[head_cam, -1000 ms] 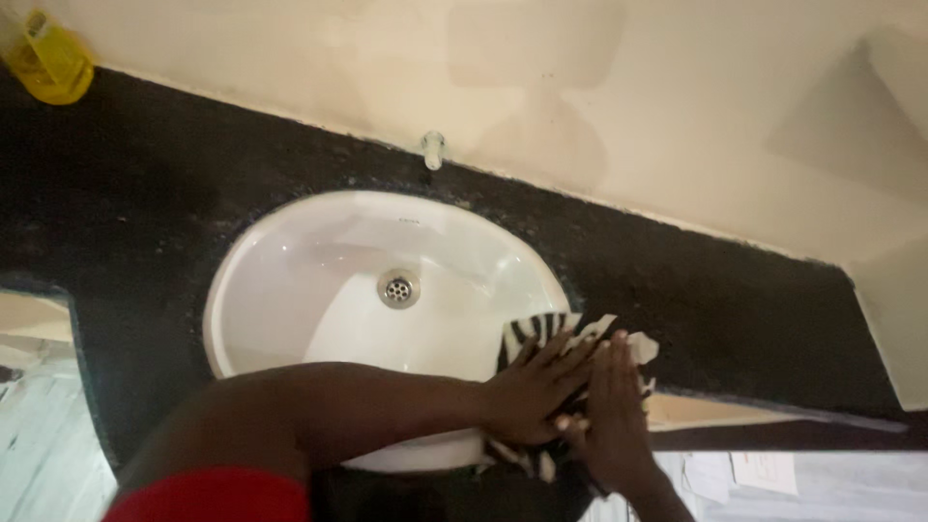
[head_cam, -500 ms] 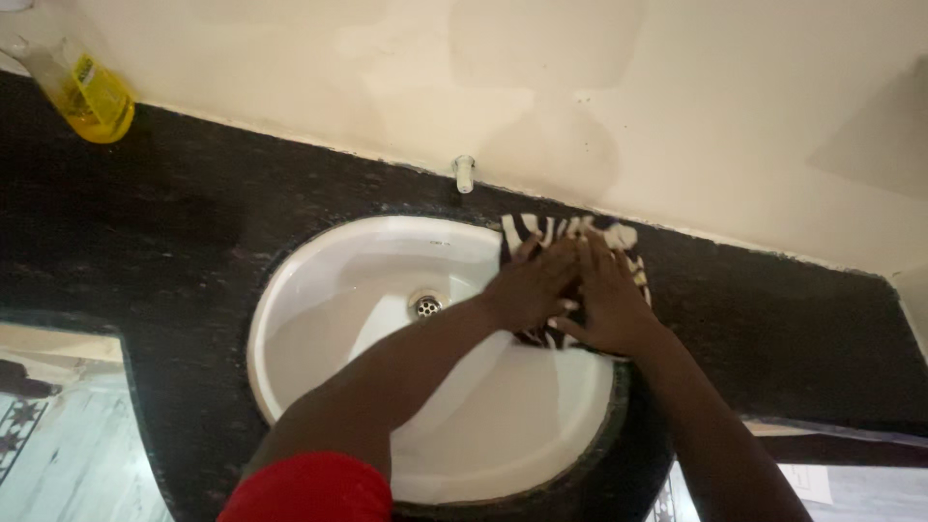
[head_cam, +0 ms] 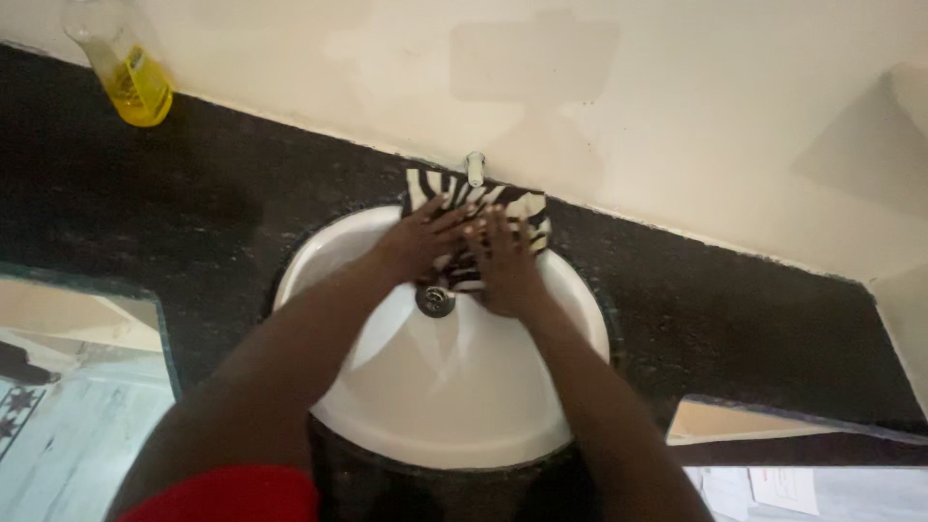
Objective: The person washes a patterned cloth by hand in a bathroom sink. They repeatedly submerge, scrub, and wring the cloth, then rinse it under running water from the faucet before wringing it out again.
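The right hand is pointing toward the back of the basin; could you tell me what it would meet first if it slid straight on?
Probably the tap. The right hand lies flat on the zebra-striped cloth, fingers aimed at the sink's back rim. The tap stands just beyond them, before the wall; depth is uncertain.

I am looking down at a washroom, most likely in a home. A white oval sink with a metal drain sits sunk into a dark speckled stone table across the middle of the frame. A small metal tap stands at the sink's far rim against a plain cream wall. In the upper left a clear bottle of yellow liquid stands on the table. Pale floor shows at the lower left.
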